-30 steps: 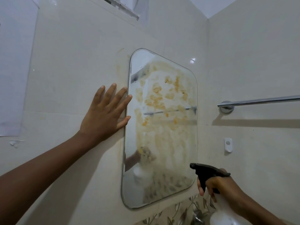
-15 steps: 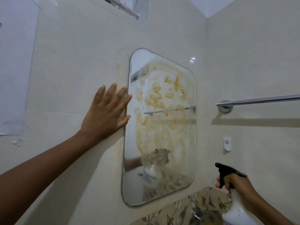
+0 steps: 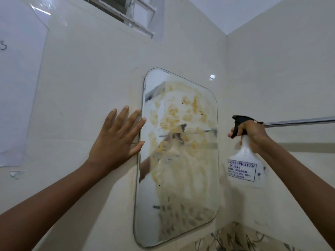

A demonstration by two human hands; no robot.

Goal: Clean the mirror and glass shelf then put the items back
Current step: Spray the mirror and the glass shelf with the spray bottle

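A rounded frameless mirror hangs on the cream tiled wall, smeared with yellow-orange stains over its upper and middle part. My left hand lies flat on the wall at the mirror's left edge, fingers spread, the fingertips touching the glass rim. My right hand grips the neck of a white spray bottle with a black trigger head, held up to the right of the mirror with the nozzle pointing left at the glass. The glass shelf is out of view.
A chrome towel bar runs along the right wall behind my right hand. A white sheet is stuck on the wall at far left. A window frame sits above. Leaf-patterned tiles show at the bottom.
My right hand has raised the spray bottle from the lower right up to mid-mirror height. The view has tilted upward. My left hand has stayed flat on the wall.
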